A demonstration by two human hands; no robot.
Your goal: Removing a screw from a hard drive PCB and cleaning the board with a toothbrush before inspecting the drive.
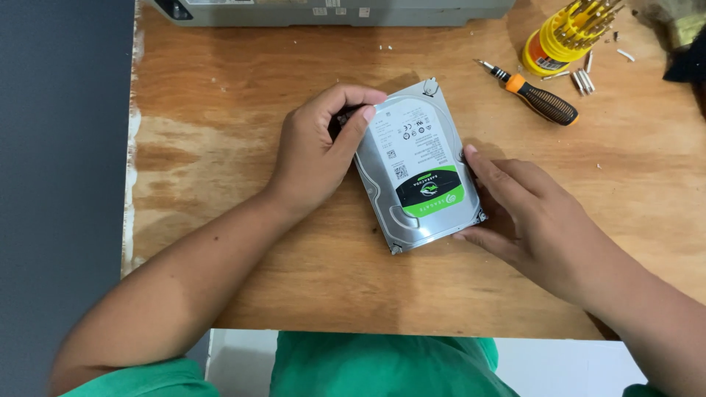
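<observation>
Two hands hold the drive (pixel 419 173) on the counter (pixel 220 110), left hand (pixel 316 151) pinching its upper edge, right hand (pixel 526 213) pressed along its side; it looks rigid, dense, smooth and shock-sensitive, best gripped by its edges.

1. The hard drive (pixel 418 170) has a smooth, dull-silver metal casing and a glossy paper label.
2. The table (pixel 220 110) is bare, grainy wood, worn pale along its left edge.
3. The screwdriver (pixel 535 94), far right, has a ribbed, probably rubber handle.
</observation>
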